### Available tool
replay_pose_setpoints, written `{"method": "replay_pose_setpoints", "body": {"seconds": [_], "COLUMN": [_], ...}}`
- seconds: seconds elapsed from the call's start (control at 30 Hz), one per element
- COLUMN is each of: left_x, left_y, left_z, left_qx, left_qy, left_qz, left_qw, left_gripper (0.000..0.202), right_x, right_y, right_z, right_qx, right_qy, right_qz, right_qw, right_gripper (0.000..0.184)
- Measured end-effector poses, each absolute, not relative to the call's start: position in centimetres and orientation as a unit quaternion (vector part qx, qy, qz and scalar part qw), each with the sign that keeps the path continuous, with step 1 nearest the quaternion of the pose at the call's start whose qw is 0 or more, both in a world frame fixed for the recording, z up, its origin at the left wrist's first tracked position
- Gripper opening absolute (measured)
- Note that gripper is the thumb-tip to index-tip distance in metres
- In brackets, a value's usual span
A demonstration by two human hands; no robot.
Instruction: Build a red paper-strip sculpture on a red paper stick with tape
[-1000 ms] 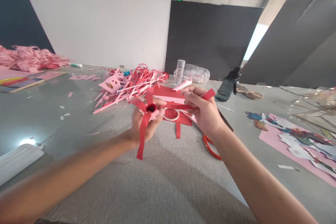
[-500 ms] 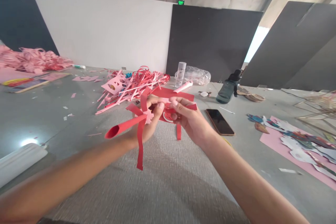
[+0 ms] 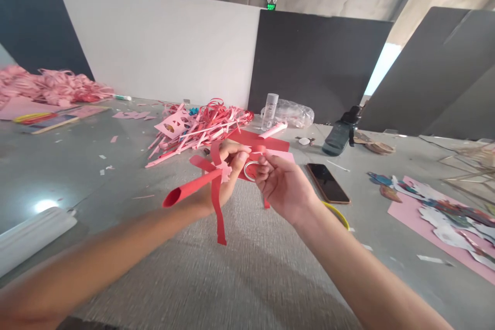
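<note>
My left hand (image 3: 223,178) is closed around a red paper craft (image 3: 193,188): a rolled red tube pointing left, with red strips fanning out and one strip hanging down. My right hand (image 3: 284,183) is closed in a pinch on a red strip at the top of that craft, right beside my left thumb. Just behind the hands lie red paper sheets (image 3: 266,143), a pink sheet and a roll of clear tape (image 3: 251,170) on the grey table.
A heap of red and pink paper strips (image 3: 201,124) lies behind. A phone (image 3: 328,183), a dark bottle (image 3: 338,134), a clear small bottle (image 3: 269,111), a yellow-handled item (image 3: 340,214) and pink paper with cutouts (image 3: 444,214) sit to the right. A white object (image 3: 31,234) lies left.
My right hand moved from the far red strip in to the craft beside my left thumb. The left hand turned the rolled tube to point left. The view shifted slightly.
</note>
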State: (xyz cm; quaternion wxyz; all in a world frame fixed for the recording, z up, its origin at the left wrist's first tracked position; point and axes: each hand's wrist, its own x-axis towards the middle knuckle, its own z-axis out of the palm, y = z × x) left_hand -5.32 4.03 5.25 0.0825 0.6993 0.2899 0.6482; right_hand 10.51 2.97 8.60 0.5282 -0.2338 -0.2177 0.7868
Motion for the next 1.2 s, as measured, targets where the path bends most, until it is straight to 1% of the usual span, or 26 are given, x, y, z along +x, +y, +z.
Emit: {"method": "replay_pose_setpoints", "body": {"seconds": [0.07, 0.23, 0.3, 0.37, 0.43, 0.5, 0.53, 0.63, 0.73, 0.83, 1.07, 1.2], "left_x": [-5.3, -5.0, -4.9, -5.0, -5.0, -5.0, -4.9, -4.8, -4.7, -4.7, -4.7, -4.9], "left_y": [4.2, 4.7, 4.8, 4.9, 4.9, 5.0, 5.0, 4.9, 4.8, 4.8, 4.7, 4.9], "left_z": [5.0, 4.7, 4.7, 4.7, 4.6, 4.5, 4.5, 4.5, 4.6, 4.6, 4.4, 4.0], "left_qx": [0.694, 0.647, 0.629, 0.617, 0.616, 0.627, 0.638, 0.687, 0.721, 0.727, 0.700, 0.682], "left_qy": [0.295, 0.326, 0.348, 0.360, 0.367, 0.373, 0.369, 0.327, 0.296, 0.296, 0.311, 0.311], "left_qz": [0.651, 0.678, 0.682, 0.684, 0.681, 0.670, 0.664, 0.636, 0.611, 0.602, 0.617, 0.630], "left_qw": [0.091, 0.125, 0.131, 0.145, 0.148, 0.134, 0.128, 0.129, 0.140, 0.145, 0.179, 0.204], "left_gripper": [0.013, 0.012, 0.013, 0.014, 0.015, 0.015, 0.015, 0.017, 0.018, 0.019, 0.024, 0.027], "right_x": [11.0, 11.7, 11.5, 11.1, 10.5, 10.1, 10.0, 9.9, 10.1, 10.1, 10.1, 9.5], "right_y": [3.1, 3.3, 3.2, 3.2, 3.0, 2.8, 2.8, 2.7, 2.8, 3.0, 2.7, 1.4], "right_z": [9.0, 9.4, 9.1, 8.7, 8.2, 7.9, 7.8, 8.0, 8.1, 8.0, 8.3, 8.7], "right_qx": [-0.219, -0.181, -0.187, -0.226, -0.264, -0.273, -0.268, -0.261, -0.275, -0.288, -0.297, -0.292], "right_qy": [-0.215, -0.191, -0.184, -0.195, -0.229, -0.267, -0.285, -0.317, -0.329, -0.344, -0.359, -0.365], "right_qz": [0.775, 0.768, 0.764, 0.767, 0.787, 0.801, 0.798, 0.764, 0.744, 0.720, 0.633, 0.642], "right_qw": [0.553, 0.584, 0.590, 0.568, 0.508, 0.461, 0.458, 0.498, 0.512, 0.530, 0.618, 0.607], "right_gripper": [0.006, 0.008, 0.007, 0.009, 0.015, 0.023, 0.026, 0.029, 0.035, 0.036, 0.035, 0.033]}}
